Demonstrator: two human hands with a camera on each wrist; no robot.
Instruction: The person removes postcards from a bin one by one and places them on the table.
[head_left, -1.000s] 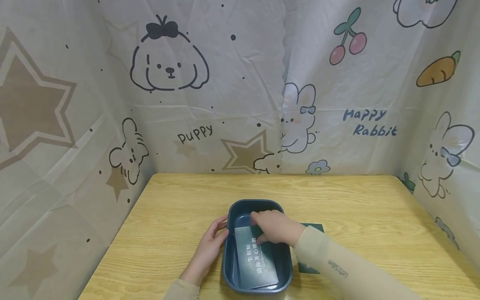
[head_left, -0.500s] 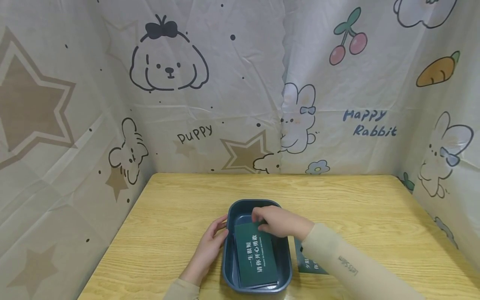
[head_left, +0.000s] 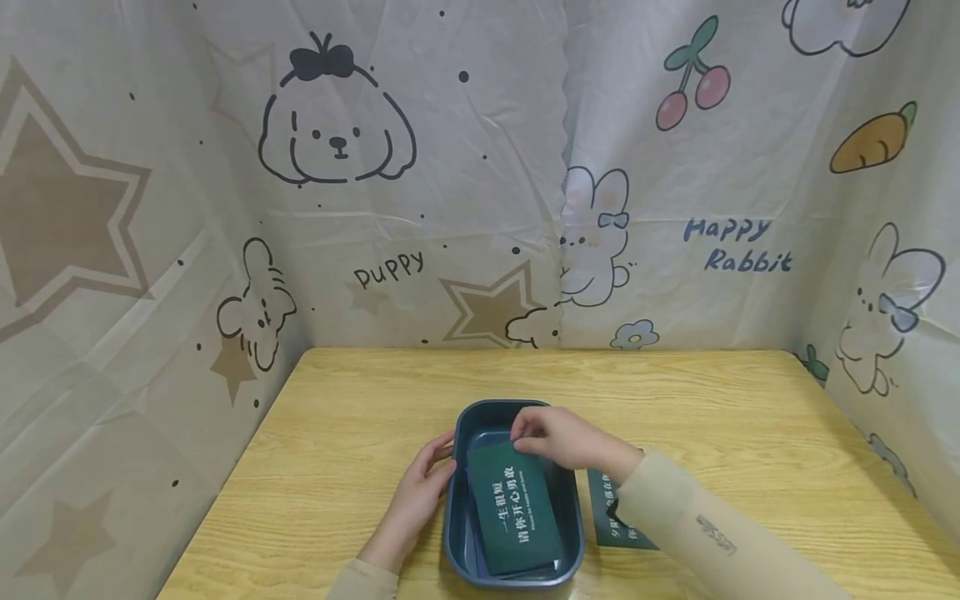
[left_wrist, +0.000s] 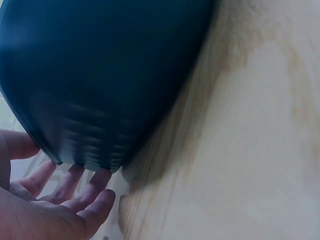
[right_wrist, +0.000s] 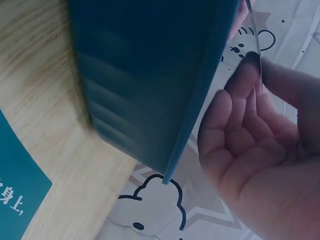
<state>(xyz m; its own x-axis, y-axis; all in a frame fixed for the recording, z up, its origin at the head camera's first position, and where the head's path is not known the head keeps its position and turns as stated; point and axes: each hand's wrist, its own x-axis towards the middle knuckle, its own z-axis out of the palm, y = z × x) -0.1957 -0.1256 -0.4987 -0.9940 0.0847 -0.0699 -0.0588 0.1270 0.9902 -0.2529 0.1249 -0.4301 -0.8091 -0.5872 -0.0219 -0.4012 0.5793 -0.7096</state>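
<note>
A deep blue plastic bin (head_left: pixel 452 533) with rounded corners sits near the table's front. My right hand (head_left: pixel 570 437) pinches the far edge of a dark green card (head_left: pixel 517 504) with white Chinese lettering, between thumb and index finger. That card slants up over the bin, its near part above other cards inside, which it mostly hides. In the right wrist view the pinched card (right_wrist: pixel 255 30) shows edge-on above the rim. My left hand (head_left: pixel 423 483) rests against the bin's left side; in the left wrist view its loosely bent fingers (left_wrist: pixel 95 187) touch the outer wall.
Another green card (head_left: pixel 615 529) with white lettering lies on the wood-grain table (head_left: pixel 360 408) right of the bin, partly under my right sleeve (head_left: pixel 697 525). A printed cloth curtain (head_left: pixel 480 125) with cartoon animals encloses the table's back and sides.
The right hand has drawn slightly right and up, lifting the far end of the green card, which now bends and tilts. My left hand and the bin have stayed put.
</note>
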